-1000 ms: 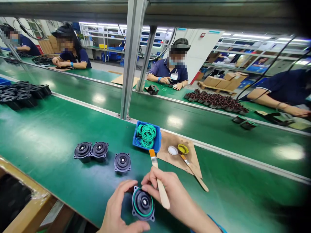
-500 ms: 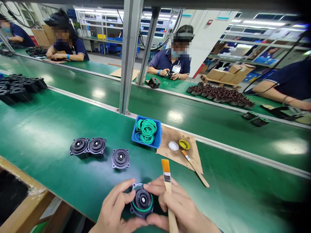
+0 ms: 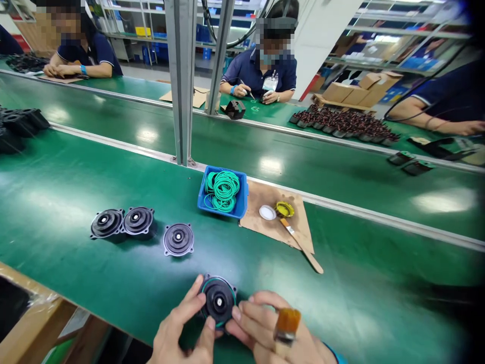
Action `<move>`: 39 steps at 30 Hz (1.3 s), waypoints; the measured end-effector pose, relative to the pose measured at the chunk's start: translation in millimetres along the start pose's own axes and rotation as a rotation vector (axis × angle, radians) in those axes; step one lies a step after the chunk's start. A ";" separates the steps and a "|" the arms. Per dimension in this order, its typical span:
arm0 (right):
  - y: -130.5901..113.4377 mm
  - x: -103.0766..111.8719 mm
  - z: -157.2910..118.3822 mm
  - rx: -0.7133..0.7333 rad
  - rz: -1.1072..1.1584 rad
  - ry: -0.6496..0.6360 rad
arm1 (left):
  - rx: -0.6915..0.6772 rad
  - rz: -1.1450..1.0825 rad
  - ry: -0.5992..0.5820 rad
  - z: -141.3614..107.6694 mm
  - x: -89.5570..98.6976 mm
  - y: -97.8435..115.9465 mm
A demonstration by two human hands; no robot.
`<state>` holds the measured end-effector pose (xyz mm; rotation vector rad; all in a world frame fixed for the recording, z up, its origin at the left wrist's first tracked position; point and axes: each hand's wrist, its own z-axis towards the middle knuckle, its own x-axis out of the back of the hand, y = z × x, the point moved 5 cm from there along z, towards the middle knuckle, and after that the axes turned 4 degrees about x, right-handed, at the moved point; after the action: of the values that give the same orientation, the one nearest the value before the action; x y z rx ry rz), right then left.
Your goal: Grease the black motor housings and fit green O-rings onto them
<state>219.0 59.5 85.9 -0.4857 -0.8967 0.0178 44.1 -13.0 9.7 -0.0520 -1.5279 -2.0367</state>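
A round dark pump housing (image 3: pixel 220 299) with lugs at its rim sits face up at the lower middle, a green rubber ring (image 3: pixel 220 323) lying around its stepped centre. My left hand (image 3: pixel 182 323) grips it from the left, fingers at the rim and thumb on the near edge. At its right side, the fingertips of my right hand (image 3: pixel 261 323) touch the rim. That hand also holds a paint brush (image 3: pixel 288 323), its orange bristles pointing up toward me and most of its handle hidden. Three similar housings (image 3: pixel 179 239) stand on the bench farther left.
Behind them are a blue bin (image 3: pixel 242 202) of green rings and a stained cardboard sheet (image 3: pixel 253 217) with a white lid (image 3: pixel 267 212), a yellow pot (image 3: pixel 284 209) and a second brush (image 3: pixel 303 247). A metal post (image 3: pixel 182 91) rises at the bench edge. Co-workers sit across.
My view has shifted slightly. My right hand has turned, tipping the brush's bristles toward me, and its fingers have moved from the housing's top to its right side. My left thumb has come onto the near rim.
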 end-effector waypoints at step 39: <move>28.9 4.8 21.4 -1.006 0.937 0.087 | 0.038 0.125 -0.094 36.7 8.5 15.1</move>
<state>211.2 94.8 88.8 -1.8014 -0.4672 0.4097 32.9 13.5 38.3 -0.2258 -1.5796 -1.9303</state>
